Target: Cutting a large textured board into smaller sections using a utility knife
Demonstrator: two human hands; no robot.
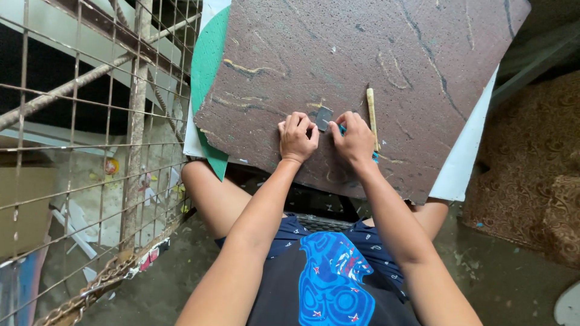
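Left hand [297, 137]: fingers curled, tips pressing the left edge of a small flat grey square piece [324, 117]. Right hand [353, 139]: fingers curled at the piece's right edge, closed around a blue-handled tool [374, 156], mostly hidden. The piece lies on a large brown speckled board with scratch marks [362, 66], resting across the person's knees. 1 thin pale wooden stick [372, 118] lies on the board just beside the right hand. A green sheet [208, 60] and a white sheet [468, 154] protrude beneath the board. Rusty wire mesh [72, 157] stands at left; brown patterned fabric [531, 163] at right.
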